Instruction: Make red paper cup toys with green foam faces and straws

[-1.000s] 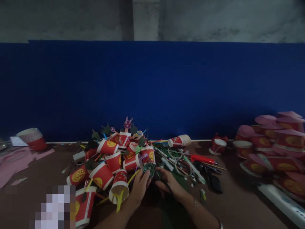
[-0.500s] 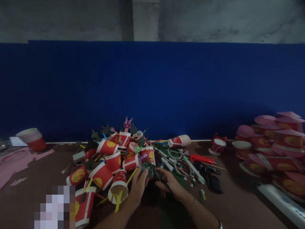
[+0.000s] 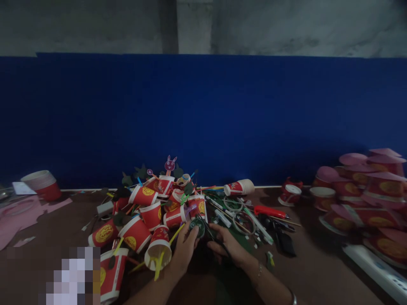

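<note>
While the left hand point(image 3: 185, 246) holds it, the dark-green disc point(image 3: 199, 227) bears pale lines.

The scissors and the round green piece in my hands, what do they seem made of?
Scissors: probably metal blades, dull and dark, judging by their thin, straight look; the rest is too dim to tell. Green piece: possibly card or paper, fairly matte, with pale print-like marks.

One wide view, from the person's head, looks forward and down across the table point(image 3: 318, 271), facing a blue panel point(image 3: 203, 110) and grey wall point(image 3: 95, 25), the hands point(image 3: 185, 245) near at lower centre.
</note>
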`<state>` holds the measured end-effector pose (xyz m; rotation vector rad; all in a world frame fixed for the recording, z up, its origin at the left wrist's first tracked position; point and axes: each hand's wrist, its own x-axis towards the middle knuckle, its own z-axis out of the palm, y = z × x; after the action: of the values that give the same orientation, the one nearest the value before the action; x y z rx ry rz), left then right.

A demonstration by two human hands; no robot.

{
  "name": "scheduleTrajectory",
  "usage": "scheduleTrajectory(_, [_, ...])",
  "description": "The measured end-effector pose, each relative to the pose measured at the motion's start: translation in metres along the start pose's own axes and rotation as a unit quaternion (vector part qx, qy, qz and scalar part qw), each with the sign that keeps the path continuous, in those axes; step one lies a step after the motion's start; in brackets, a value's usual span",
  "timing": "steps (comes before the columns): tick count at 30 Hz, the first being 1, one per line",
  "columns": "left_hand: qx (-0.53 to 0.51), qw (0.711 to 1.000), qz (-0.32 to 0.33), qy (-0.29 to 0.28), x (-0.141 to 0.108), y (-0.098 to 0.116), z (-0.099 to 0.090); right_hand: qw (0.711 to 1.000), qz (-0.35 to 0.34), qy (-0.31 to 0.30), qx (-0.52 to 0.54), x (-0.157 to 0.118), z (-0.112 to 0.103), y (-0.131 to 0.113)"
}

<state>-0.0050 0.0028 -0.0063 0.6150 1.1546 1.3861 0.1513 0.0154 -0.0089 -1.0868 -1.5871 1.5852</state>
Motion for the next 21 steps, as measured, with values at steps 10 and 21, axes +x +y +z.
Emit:
scheduleTrajectory(10, [0.017,1.000,0.016,0.014,0.0011,0.0014,0.0008,1.000,0.013,0.020,-0.005,0.0009,-0.0002,0.0026])
scheduleTrajectory(21, [0.025,0.999,0.021,-0.029,-0.0020,0.0043,0.0026,1.000,0.005,0.005,-0.009,0.0007,-0.0008,0.0018])
